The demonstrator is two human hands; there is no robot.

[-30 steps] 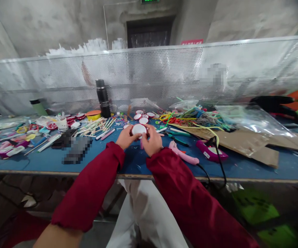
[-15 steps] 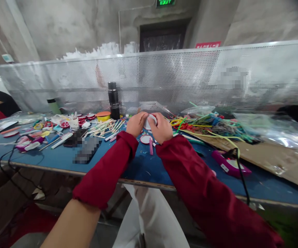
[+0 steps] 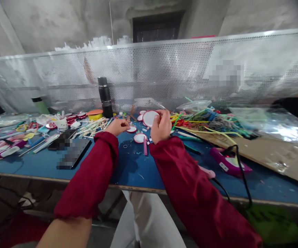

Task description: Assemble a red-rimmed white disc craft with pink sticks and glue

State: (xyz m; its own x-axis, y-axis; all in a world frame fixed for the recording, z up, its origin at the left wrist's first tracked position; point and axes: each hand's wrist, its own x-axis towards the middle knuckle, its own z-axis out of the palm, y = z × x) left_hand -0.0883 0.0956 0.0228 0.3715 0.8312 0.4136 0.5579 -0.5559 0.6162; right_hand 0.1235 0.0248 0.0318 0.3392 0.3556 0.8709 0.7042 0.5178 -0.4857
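Observation:
My right hand grips a round white disc with a red rim, thumb across its face, raised over the blue table. To the left, my left hand is low over the table with its fingers pinched together. Whatever lies between those fingertips is too small to make out. Beside them lies a smaller white disc with a red edge. Another red-rimmed white disc rests nearer me, next to a pink stick-like piece.
A black bottle stands behind the left hand, near a mesh partition. Two dark phones lie left. Tangled coloured strands, cardboard and a purple device with a cable are on the right.
My hands were together around a white disc. Now they are apart: the left has moved left and down to the table, while the right keeps the disc. The view has shifted slightly.

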